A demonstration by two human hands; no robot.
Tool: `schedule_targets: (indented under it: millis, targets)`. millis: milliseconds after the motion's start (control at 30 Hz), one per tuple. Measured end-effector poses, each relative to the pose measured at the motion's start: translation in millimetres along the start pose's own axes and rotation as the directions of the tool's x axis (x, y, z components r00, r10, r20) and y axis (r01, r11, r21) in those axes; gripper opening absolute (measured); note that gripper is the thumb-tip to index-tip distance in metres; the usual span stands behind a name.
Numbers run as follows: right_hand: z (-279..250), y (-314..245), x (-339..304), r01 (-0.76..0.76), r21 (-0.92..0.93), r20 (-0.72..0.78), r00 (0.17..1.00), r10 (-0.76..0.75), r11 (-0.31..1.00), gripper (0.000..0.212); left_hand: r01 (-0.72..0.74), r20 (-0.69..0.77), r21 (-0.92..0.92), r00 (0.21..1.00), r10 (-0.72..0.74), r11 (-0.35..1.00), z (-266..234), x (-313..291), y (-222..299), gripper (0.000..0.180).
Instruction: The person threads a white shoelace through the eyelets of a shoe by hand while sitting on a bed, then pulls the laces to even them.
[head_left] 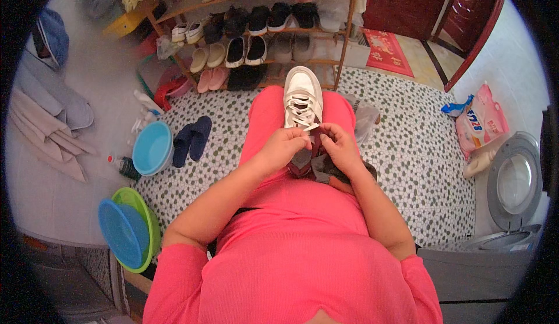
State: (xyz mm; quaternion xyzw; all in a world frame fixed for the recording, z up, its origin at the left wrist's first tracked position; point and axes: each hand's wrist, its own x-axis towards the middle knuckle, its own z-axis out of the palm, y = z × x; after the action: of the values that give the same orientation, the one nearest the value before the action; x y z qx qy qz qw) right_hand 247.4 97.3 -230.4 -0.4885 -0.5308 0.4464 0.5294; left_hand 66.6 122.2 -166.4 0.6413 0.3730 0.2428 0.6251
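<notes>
A white lace-up sneaker (pixel 302 88) rests on my lap between my thighs, its toe pointing away from me. White shoelaces (pixel 301 110) criss-cross its front, and its inside is dark red. At the left of the ankle opening, my left hand (pixel 287 147) is closed, with thumb and finger pinching a white lace. My right hand (pixel 342 147) is closed too, its fingertips at the dark red edge of the opening; a lace may be pinched there as well. Below the right hand, a dark cloth-like thing (pixel 329 170) lies on my lap, partly hidden.
A wooden rack (pixel 343 44) with several rows of shoes stands ahead. Dark blue slippers (pixel 200 139), a light blue basin (pixel 152 147) and stacked green and blue basins (pixel 152 222) are at left. At right are a pink detergent bag (pixel 482 120) and a grey washing machine (pixel 483 266) with its lid raised.
</notes>
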Motion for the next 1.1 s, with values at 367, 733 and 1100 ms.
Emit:
schedule_targets:
  millis: [367, 733, 1100]
  targets:
    - [-3, 9, 2, 0.002, 0.029, 0.004, 1.0, -0.002, 1.0, 0.024, -0.004, -0.093, 0.885, 0.978, 0.185, 0.465, 29, 3, 10, 0.032]
    - [4, 12, -7, 0.204, -0.176, -0.071, 0.973, -0.219, 0.963, 0.025, 0.019, -0.117, 0.889, 0.975, 0.188, 0.458, 31, 17, 3, 0.032]
    - [3, -4, -13, 0.402, -0.225, -0.057, 0.904, -0.424, 0.887, 0.02, -0.007, -0.11, 0.828, 0.978, 0.176, 0.56, 24, 23, 1, 0.031]
